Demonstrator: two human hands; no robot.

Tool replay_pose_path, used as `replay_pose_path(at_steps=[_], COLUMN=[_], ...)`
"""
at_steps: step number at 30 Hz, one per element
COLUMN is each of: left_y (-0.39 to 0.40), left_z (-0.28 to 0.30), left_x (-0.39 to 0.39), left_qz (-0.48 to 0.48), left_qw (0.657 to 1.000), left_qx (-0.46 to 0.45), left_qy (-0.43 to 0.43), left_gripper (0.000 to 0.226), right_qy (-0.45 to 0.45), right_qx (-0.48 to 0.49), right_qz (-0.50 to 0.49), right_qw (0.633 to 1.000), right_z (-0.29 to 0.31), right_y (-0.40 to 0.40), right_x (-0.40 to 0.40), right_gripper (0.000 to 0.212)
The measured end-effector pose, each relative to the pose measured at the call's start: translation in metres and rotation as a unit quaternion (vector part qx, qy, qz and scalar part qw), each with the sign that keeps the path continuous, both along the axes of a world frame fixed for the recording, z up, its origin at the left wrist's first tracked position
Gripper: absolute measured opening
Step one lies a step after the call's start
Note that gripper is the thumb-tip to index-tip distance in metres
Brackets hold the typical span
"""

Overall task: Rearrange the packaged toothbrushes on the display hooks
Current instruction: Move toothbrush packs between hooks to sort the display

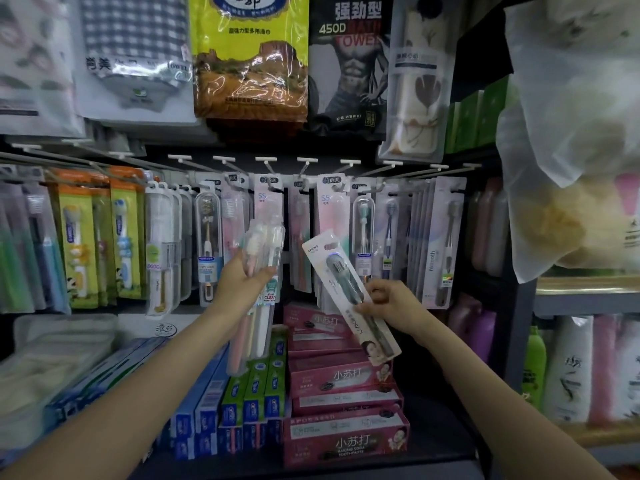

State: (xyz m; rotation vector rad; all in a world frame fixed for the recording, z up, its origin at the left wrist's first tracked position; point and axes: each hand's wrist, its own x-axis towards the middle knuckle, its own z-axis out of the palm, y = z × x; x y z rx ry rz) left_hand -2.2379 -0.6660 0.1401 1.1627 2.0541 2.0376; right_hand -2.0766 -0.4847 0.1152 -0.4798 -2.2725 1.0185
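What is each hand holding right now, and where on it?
Left hand grips the clear multi-brush pack near its middle; right hand pinches the white single-brush card at its right edge, mid-length.

I see a row of display hooks (308,164) running across the middle, with packaged toothbrushes (367,233) hanging from them side by side. Above the hooks hang towel packs (249,60). Below the hooks, toothpaste boxes (343,386) are stacked on the shelf, with more toothpaste cartons (256,393) just to their left. In front of the hanging row, my left hand (239,282) holds a multi-brush pack (259,306) upright, left of centre. My right hand (391,299) holds a single carded toothbrush (346,292), tilted, right of it. Bottles (568,368) stand on shelves at far right.
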Motion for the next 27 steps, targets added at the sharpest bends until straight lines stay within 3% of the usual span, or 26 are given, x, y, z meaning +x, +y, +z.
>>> replay_pose_path(at_steps=[2,5,11,15,20,23,27], left_y=[-0.007,-0.018,-0.042,-0.059,-0.077,-0.087,-0.100], left_z=[0.000,0.000,0.003,0.006,0.005,0.005,0.006], left_x=[-0.005,-0.014,-0.033,-0.044,-0.068,-0.077,-0.085], left_qz=[0.006,0.011,0.019,0.020,0.050,0.045,0.046], left_qw=[1.000,1.000,0.999,0.999,0.998,0.998,0.997], left_qx=[0.001,0.010,0.033,0.039,0.027,0.036,0.060], left_qy=[-0.002,0.001,0.000,0.002,-0.001,-0.010,-0.021], left_gripper=[0.064,0.053,0.045,0.029,0.036,0.041,0.019], right_qy=[0.005,0.021,0.092,0.077,0.079,0.098,0.104], right_qx=[0.007,0.008,-0.006,0.043,0.137,0.146,0.113], right_qz=[-0.014,-0.045,-0.046,-0.035,-0.090,-0.123,-0.152], right_qw=[1.000,0.999,0.995,0.995,0.983,0.977,0.976], right_z=[0.000,0.004,0.014,0.024,0.053,0.067,0.061], right_y=[-0.005,-0.013,-0.036,-0.055,-0.079,-0.089,-0.092], right_x=[-0.005,-0.015,-0.037,-0.057,-0.086,-0.101,-0.115], right_gripper=[0.009,0.018,0.006,0.024,0.031,0.034,0.031])
